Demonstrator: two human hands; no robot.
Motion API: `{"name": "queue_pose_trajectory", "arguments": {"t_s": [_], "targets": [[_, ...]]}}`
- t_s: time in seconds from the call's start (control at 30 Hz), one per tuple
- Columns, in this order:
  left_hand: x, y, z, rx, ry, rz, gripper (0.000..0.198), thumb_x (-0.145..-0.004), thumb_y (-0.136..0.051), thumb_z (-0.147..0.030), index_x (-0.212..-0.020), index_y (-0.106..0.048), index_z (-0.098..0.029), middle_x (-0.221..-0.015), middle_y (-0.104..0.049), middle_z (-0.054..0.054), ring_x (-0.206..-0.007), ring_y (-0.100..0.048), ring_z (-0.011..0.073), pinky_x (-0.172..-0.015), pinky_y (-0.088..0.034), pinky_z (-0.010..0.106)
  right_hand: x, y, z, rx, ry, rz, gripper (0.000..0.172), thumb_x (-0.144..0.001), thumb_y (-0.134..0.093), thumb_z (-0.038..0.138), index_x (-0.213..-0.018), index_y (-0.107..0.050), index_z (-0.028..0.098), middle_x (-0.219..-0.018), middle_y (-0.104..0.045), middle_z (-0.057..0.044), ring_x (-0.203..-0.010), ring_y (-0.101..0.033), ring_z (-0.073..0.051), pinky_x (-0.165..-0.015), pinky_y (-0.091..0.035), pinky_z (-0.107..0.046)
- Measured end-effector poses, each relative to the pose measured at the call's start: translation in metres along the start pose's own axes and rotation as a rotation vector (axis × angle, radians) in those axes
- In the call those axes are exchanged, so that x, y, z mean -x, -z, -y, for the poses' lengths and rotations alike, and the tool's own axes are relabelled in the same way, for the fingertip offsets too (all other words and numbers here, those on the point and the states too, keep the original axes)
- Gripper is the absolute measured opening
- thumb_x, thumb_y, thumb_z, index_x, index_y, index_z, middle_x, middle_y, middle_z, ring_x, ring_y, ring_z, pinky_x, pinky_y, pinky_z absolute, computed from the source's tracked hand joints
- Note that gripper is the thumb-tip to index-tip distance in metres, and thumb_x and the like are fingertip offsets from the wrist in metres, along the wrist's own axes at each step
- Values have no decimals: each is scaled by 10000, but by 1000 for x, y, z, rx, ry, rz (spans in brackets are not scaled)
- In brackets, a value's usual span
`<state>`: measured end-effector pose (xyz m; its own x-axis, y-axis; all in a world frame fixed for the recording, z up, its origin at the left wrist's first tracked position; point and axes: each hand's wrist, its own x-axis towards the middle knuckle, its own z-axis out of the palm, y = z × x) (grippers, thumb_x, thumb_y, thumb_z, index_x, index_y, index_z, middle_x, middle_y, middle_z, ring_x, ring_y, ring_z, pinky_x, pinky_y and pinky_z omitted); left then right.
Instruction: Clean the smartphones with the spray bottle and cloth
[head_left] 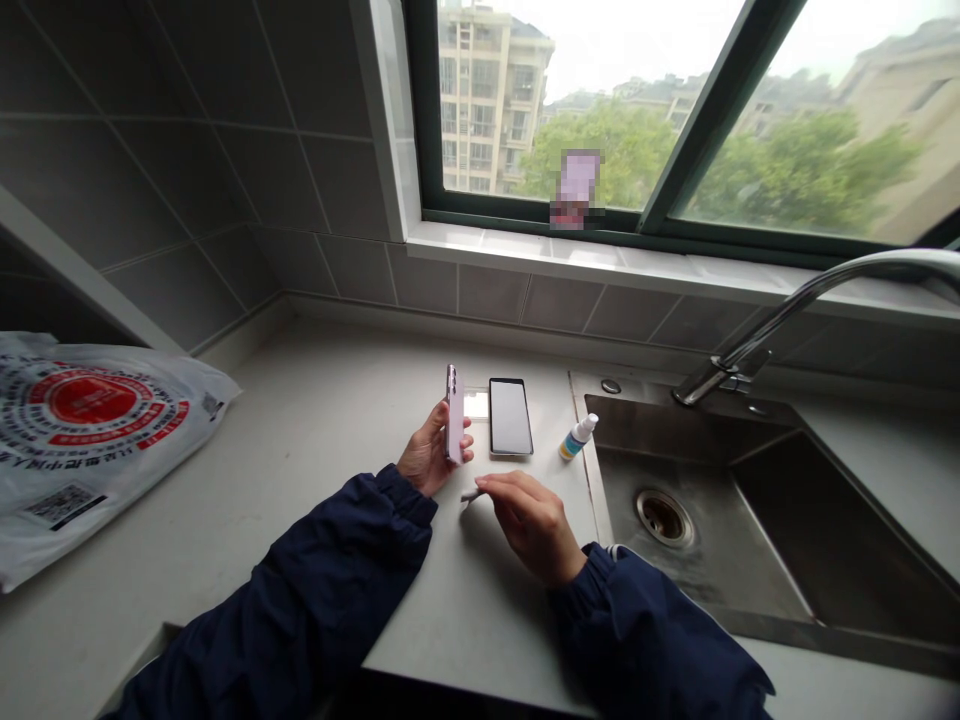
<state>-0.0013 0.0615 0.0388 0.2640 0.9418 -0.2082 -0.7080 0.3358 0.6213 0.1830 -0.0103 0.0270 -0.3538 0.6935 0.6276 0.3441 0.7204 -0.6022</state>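
Navy-sleeved left hand (431,452) grips a lilac phone (454,415); right hand (529,525) curls narrowly near a small bottle (577,438).

Navy blue on both jacket sleeves (300,590). Pale lilac on the smartphone (454,415), black around the second phone (511,416). Red concentric rings on the white plastic bag (82,440).

Soft grey daylight through the window (570,100), sky (637,40) blown out, tiles (187,200) dim, faint shadow under the right hand (532,525), edges bowed by wide-angle distortion.
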Motion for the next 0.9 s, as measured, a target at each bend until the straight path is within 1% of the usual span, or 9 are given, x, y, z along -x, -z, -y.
{"name": "queue_pose_trajectory", "arguments": {"t_s": [0.1, 0.2, 0.3, 0.37, 0.5, 0.67, 0.77, 0.83, 0.9], "targets": [[-1, 1, -1, -41, -13, -47, 482, -822, -735, -414, -1220, -550, -215, -931, -606, 26, -604, -550, 81, -506, -470, 202, 1, -1, -1, -9, -2, 20, 357, -946, -513, 65, -1221, -657, 241, -1095, -723, -96, -991, -686, -202, -862, -573, -368], [-2, 1, -2, -191, -32, -121, 515, -775, -786, -282, -1238, -568, -230, -917, -633, 12, -650, -600, 85, -544, -503, 183, 2, -1, -1, -22, 1, 45, 359, -942, -511, 56, -1221, -654, 232, -1098, -721, -100, -996, -683, -202, -863, -573, -367], [-2, 2, -2, -280, -31, -168, 536, -774, -783, -290, -1257, -561, -216, -904, -656, 28, -685, -653, 126, -570, -550, 223, 2, -1, -1, -32, -1, 61, 357, -942, -508, 53, -1219, -654, 225, -1098, -719, -103, -995, -682, -198, -859, -576, -360], [-2, 1, -3, -320, -55, -174, 644, -782, -776, -331, -1351, -485, -255, -993, -675, 59, -739, -703, 187, -557, -574, 272, 2, -2, -1, -34, -4, 67, 352, -943, -506, 54, -1214, -656, 221, -1093, -718, -102, -991, -682, -195, -857, -577, -356], [-1, 1, -10, -362, -61, -74, 808, -779, -778, -301, -1468, -358, -339, -1230, -640, 124, -910, -733, 291, -550, -598, 296, 2, -3, -1, -43, 1, 87, 339, -950, -498, 64, -1208, -656, 216, -1090, -718, -104, -989, -685, -193, -859, -580, -352], [-1, 3, -17, -330, -34, 66, 918, -740, -788, -138, -1497, -313, -352, -1345, -599, 144, -1096, -685, 324, -661, -627, 272, 3, -3, -2, -32, 9, 105, 317, -955, -495, 80, -1191, -661, 211, -1085, -719, -110, -983, -688, -195, -852, -582, -351], [-5, 6, -16, -335, -50, 39, 822, -741, -786, -108, -1444, -391, -272, -1295, -631, 155, -1079, -695, 305, -738, -631, 287, 3, -3, -1, -13, 18, 125, 305, -959, -491, 88, -1177, -665, 211, -1084, -722, -109, -980, -691, -194, -855, -583, -351], [-9, 9, -13, -362, -78, -51, 673, -753, -782, -121, -1349, -477, -192, -1204, -673, 166, -995, -726, 280, -715, -631, 278, 2, -3, 0, -7, 22, 135, 299, -966, -486, 100, -1175, -666, 214, -1080, -725, -108, -978, -695, -192, -855, -585, -346], [-12, 12, -12, -389, -101, -156, 573, -763, -777, -135, -1273, -517, -165, -1142, -695, 157, -888, -747, 248, -664, -631, 269, 1, -2, 1, -1, 24, 135, 296, -971, -481, 108, -1173, -667, 215, -1075, -727, -108, -978, -699, -191, -853, -588, -341]]}}
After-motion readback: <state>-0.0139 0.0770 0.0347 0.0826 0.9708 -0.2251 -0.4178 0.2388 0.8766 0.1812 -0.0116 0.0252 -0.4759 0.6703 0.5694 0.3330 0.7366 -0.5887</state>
